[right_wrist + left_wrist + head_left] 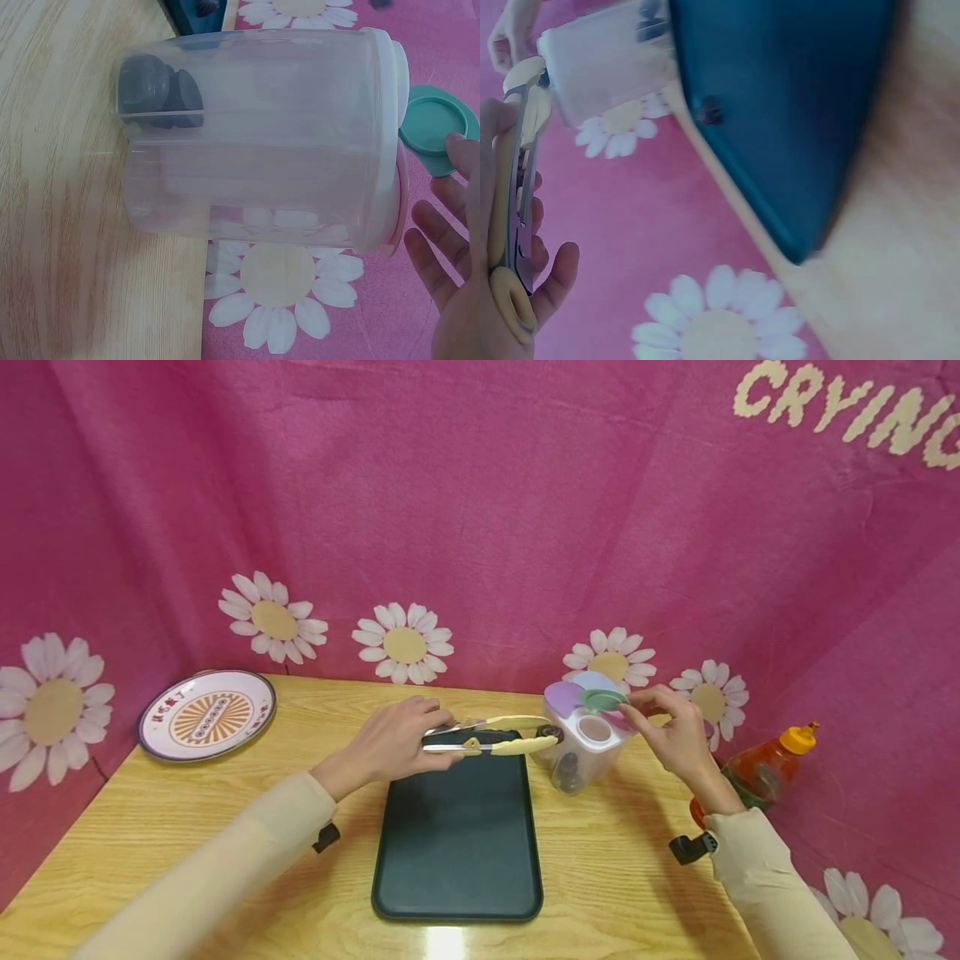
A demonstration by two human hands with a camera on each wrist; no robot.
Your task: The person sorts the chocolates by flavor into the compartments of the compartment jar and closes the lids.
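My left hand [401, 739] holds a pair of tongs [517, 747] with cream tips, level above the far end of the dark tray [461, 843]. Between the tips sits a small dark round piece [553, 733], beside the rim of a clear storage container [592, 766]. My right hand [672, 735] pinches the green flap lid [435, 126] and holds it raised, so one round opening [595, 727] shows. Purple [562, 697] and pink flaps lie around it on the white top. Several dark pieces [154, 86] rest at the container's bottom. Another dark piece [709, 111] lies on the tray.
A white plate [258, 693] with an orange sunburst print stands at the back left. To the right, beyond my right wrist, are a bottle [772, 768] of red sauce with a yellow cap and something green. A pink cloth with daisies hangs behind the wooden table [330, 877].
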